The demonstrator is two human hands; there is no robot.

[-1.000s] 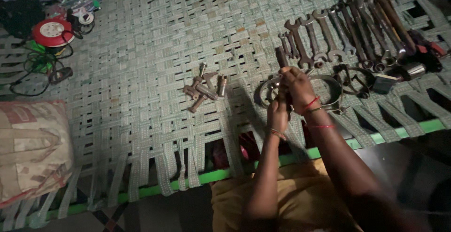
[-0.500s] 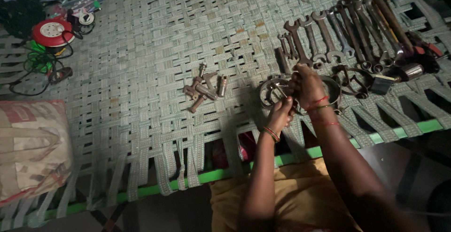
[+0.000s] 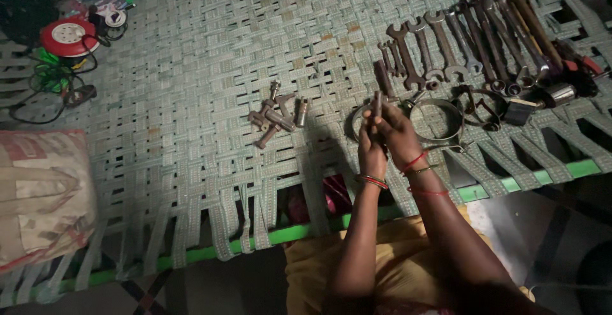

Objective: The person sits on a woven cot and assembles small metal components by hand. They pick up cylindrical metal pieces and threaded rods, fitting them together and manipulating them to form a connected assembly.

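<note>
My left hand [image 3: 371, 151] and my right hand [image 3: 396, 134] are pressed together over the woven cot, both gripping a short dark metal bolt [image 3: 377, 104] that sticks up between the fingers. Just beyond them lie round metal clamp rings [image 3: 440, 118], partly hidden by my hands. A small heap of rusty bolts [image 3: 274, 118] lies to the left of my hands. Red and gold bangles circle both wrists.
A row of spanners and wrenches [image 3: 472, 41] lies at the far right, with a red-handled tool [image 3: 583, 63] at its end. A red cable reel [image 3: 67, 36] and wires sit at the far left. A sack [image 3: 41, 190] rests at the left. The cot's green frame [image 3: 287, 233] runs along the near edge.
My hands have drawn back from the clamp rings toward me and closed together. The dark bolt now stands upright between them, lifted off the cot.
</note>
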